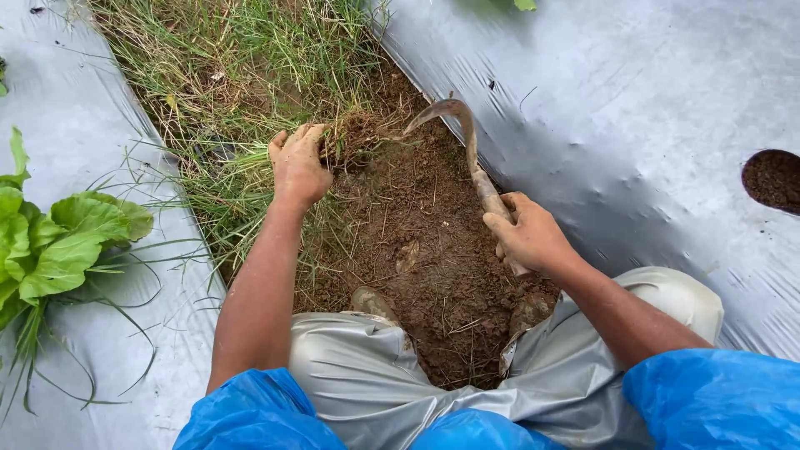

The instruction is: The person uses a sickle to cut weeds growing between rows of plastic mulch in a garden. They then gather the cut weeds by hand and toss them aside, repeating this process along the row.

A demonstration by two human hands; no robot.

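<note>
My left hand (297,164) is closed on a clump of grass and roots (348,142) at the edge of the weedy strip. In my right hand (527,233) I grip the handle of a curved, mud-caked sickle (463,132), whose blade arcs toward the clump, tip close to the roots. Bare brown soil (425,242) lies between my hands. I am crouched over the furrow, with grey trousers (367,367) and blue sleeves at the bottom of the view.
Silver plastic mulch (633,125) covers the beds on both sides of the furrow. A round planting hole (772,179) with soil opens at the right. A leafy green plant (58,242) grows from the left sheet. Uncut grass (242,58) fills the furrow ahead.
</note>
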